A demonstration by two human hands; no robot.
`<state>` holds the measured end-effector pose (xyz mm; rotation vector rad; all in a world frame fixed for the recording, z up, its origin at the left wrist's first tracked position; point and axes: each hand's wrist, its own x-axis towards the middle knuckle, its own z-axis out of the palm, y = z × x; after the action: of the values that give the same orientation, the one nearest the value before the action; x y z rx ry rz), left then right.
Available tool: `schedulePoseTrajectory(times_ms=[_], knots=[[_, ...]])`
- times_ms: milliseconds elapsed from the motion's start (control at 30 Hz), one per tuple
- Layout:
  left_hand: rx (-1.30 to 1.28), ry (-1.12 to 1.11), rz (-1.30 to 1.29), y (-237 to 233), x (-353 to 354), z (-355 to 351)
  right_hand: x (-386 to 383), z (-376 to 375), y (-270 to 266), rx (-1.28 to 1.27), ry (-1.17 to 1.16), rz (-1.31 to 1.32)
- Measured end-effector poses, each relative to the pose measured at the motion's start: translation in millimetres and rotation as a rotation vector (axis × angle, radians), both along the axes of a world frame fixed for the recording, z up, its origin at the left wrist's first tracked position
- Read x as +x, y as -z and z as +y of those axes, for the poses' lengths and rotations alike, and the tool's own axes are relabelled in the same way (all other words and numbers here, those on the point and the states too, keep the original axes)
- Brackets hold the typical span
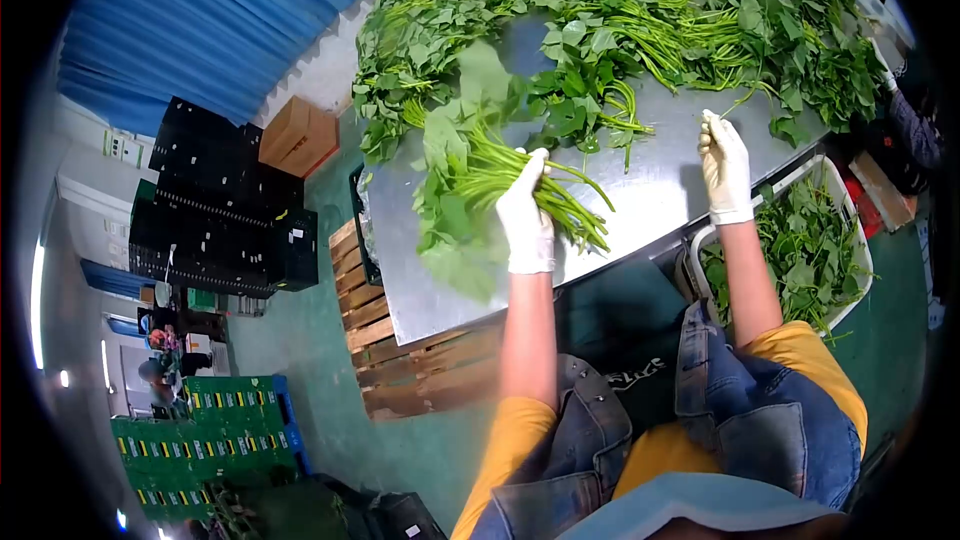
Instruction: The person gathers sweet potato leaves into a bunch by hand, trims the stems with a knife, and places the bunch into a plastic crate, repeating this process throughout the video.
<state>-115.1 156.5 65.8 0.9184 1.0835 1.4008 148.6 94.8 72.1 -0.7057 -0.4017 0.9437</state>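
My left hand (525,210), in a white glove, is wrapped round a bunch of leafy greens (480,165) above the metal table (640,205). The bunch's cut stems point right, and its broad leaves, blurred by motion, spread left. My right hand (725,165), also gloved, is closed in a pinch at the table's front edge. A thin green stem (742,98) runs from its fingertips towards the pile of greens (800,50) at the right. More bunches of greens (620,25) lie across the back of the table, stems and leaves overlapping.
A white crate (865,285) filled with loose greens stands below the table at right. A wooden pallet (430,380) lies on the floor at left. Black crates (215,210), a cardboard box (298,136) and green crates (205,440) are stacked farther left. Another person's sleeve (915,125) shows at far right.
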Motion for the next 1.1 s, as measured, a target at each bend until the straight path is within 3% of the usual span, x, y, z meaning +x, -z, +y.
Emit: schedulePoseTrajectory(times_ms=[67, 100, 133, 167, 200, 233, 267, 333, 367, 400, 433, 467, 500, 600, 633, 700, 733, 800, 833, 867, 933, 967, 1000, 1033, 1067, 1100], knots=[[0.071, 0.070, 0.061, 9.4, -10.0, 8.1, 2.2, -2.2, 15.1, -0.102, -0.215, -0.140], [0.089, 0.103, 0.070, 8.8, -12.9, 9.6, -15.0, -8.8, 0.6, -0.188, -0.301, -0.421], [0.556, 0.060, 0.840, 18.4, -14.3, 14.6, -33.2, -18.7, -24.5, -0.196, -0.556, -0.302], [0.763, 0.080, 1.248, 23.8, -13.4, 15.2, -37.3, -12.8, -7.7, -0.047, -0.622, -0.609], [1.022, 0.017, 1.606, 27.8, -12.2, 15.2, -43.4, -9.5, -8.4, -0.055, -0.733, -0.663], [1.116, 0.019, 1.650, 31.2, -10.5, 15.8, -49.5, -6.4, -9.2, -0.059, -0.843, -0.722], [1.093, 0.048, 1.598, 24.8, -10.5, 10.1, -58.6, -6.3, -26.8, -0.224, -0.995, -0.515], [1.048, 0.101, 1.491, 11.2, -10.4, -1.6, -63.7, 5.9, -2.1, 0.024, -0.980, -0.731], [1.060, 0.082, 1.490, 2.6, -9.7, -5.3, -69.0, 10.1, 2.3, 0.089, -1.016, -0.668], [0.767, 0.286, 1.140, 0.1, -8.6, -5.1, -71.9, 10.6, 5.9, 0.009, -1.135, -0.398], [0.448, 0.403, 0.530, -3.2, -7.4, -5.2, -75.1, 10.9, 8.7, -0.093, -1.216, -0.124], [0.208, 0.335, 0.092, -5.9, -6.4, -5.2, -81.5, 6.0, 14.9, -0.199, -1.137, -0.040], [-0.010, 0.332, -0.102, -31.7, -1.9, -15.7, -84.8, 5.3, 25.3, -0.187, -1.113, 0.068], [-0.200, 0.270, -0.212, -34.7, 0.6, -12.9, -72.6, -4.9, 29.8, -0.147, -0.991, 0.273], [-0.018, 0.192, 0.147, -19.5, -9.5, -6.0, -54.8, -6.7, 50.4, 0.111, -0.900, 0.314], [0.103, 0.122, 0.114, -6.4, -34.6, 6.6, -5.3, -18.6, 63.0, 0.496, -0.625, 0.347], [0.033, 0.134, -0.273, -7.8, -51.3, 10.2, 19.6, -23.7, 45.9, 0.616, -0.536, 0.427], [0.093, -0.014, -0.132, -25.8, -49.4, 1.3, 59.0, -26.8, 14.2, 0.867, -0.455, 0.669], [0.114, -0.091, -0.058, -35.1, -48.4, -3.0, 66.1, -21.3, 14.3, 0.768, -0.446, 0.607], [-0.089, -0.103, -0.408, -40.9, -48.3, -1.1, 74.7, -12.7, 14.4, 0.670, -0.441, 0.543], [-0.078, -0.050, -0.449, -29.3, -44.5, 2.5, 57.9, 20.9, 25.3, 0.000, -0.239, -0.010], [-0.067, 0.004, -0.484, -24.7, -42.5, 2.9, 41.8, 26.3, 17.2, -0.275, -0.283, -0.690], [-0.122, 0.018, -0.426, -24.9, -40.2, 1.4, 27.4, 42.2, 29.4, -0.429, -0.376, -0.662], [-0.083, 0.007, -0.352, -24.7, -39.5, -2.4, 19.4, 61.7, 56.7, -0.456, -0.212, -0.989], [-0.047, -0.001, -0.278, -23.6, -40.8, -8.0, 18.5, 72.6, 73.8, -0.284, 0.055, -1.647], [-0.046, -0.005, -0.278, -22.2, -43.0, -12.0, 14.2, 83.4, 72.5, -0.401, -0.066, -1.855]])
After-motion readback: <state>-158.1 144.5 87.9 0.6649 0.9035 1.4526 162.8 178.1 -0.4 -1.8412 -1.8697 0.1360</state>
